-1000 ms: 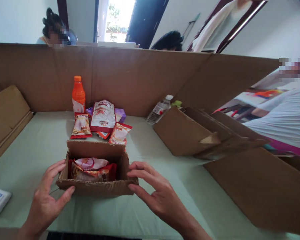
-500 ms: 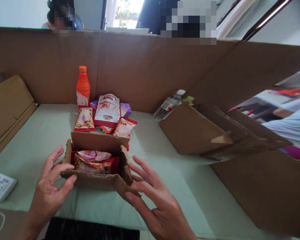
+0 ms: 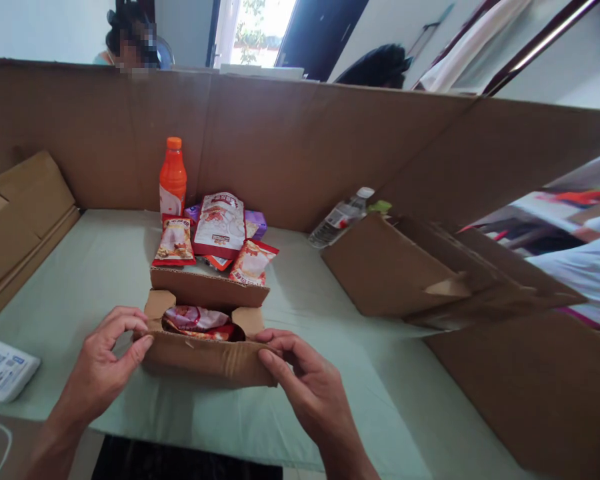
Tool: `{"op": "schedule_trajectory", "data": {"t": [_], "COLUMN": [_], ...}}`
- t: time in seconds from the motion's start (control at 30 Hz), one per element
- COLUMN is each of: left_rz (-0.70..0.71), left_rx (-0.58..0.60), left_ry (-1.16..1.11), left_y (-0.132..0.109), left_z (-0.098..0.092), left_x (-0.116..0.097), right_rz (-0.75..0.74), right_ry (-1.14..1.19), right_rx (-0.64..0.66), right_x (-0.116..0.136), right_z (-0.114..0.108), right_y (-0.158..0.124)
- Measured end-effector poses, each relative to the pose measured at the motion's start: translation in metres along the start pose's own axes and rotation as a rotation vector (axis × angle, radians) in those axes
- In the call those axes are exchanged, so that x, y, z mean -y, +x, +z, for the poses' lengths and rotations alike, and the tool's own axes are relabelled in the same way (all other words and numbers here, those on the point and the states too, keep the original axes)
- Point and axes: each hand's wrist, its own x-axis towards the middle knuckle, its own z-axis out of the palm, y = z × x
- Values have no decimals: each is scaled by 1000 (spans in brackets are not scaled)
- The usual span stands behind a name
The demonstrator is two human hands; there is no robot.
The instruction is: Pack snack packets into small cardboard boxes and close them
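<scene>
A small cardboard box (image 3: 207,357) stands on the pale green table cover (image 3: 95,260) in front of me, with red snack packets (image 3: 197,320) showing inside. Its two side flaps are folded inward. My left hand (image 3: 103,363) pinches the box's left front corner, fingers closed on the near flap. My right hand (image 3: 305,387) grips the right end of that same near flap, thumb and fingers closed on the cardboard.
Behind the box lie several snack packets (image 3: 220,223) and an orange drink bottle (image 3: 173,180). A clear water bottle (image 3: 343,215) lies by flattened cardboard (image 3: 395,273) at right. A white device (image 3: 5,368) sits at left. Cardboard walls (image 3: 280,147) surround the table; people sit beyond.
Both hands went from open beside the box to gripping it. The side flaps are now folded in and the near flap is raised.
</scene>
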Motion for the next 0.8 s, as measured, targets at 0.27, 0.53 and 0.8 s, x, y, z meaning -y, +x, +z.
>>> {"op": "schedule_trajectory", "data": {"t": [0.27, 0.53, 0.8], "left_rz": [-6, 154, 233], "left_rx": [45, 245, 251], "left_ry": [223, 82, -41], "left_y": [1, 54, 24], "left_z": [11, 9, 7], "left_x": [24, 37, 40], "right_rz": [-27, 137, -57], "right_ry": [-178, 56, -73], "right_rx": [-174, 69, 207], "right_x": [-30, -57, -56], "right_z": [17, 16, 0], "right_y": [-5, 4, 11]}}
